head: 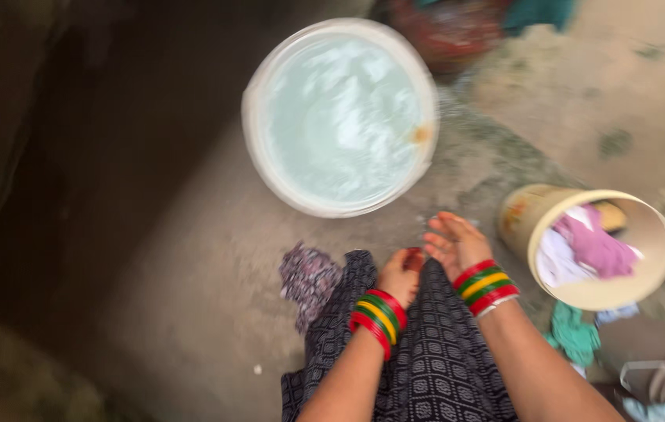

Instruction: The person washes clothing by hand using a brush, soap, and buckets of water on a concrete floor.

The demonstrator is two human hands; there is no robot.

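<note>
A dark patterned cloth [418, 352] lies crumpled on the concrete floor [192, 297]. Its far end reaches just short of the white water-filled bucket [340, 117]

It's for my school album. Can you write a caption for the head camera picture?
Two hands with bright bangles reach toward a white bucket of water, beside a bucket of clothes.

Wet concrete floor [192, 266] — buckets, cloth.
</note>
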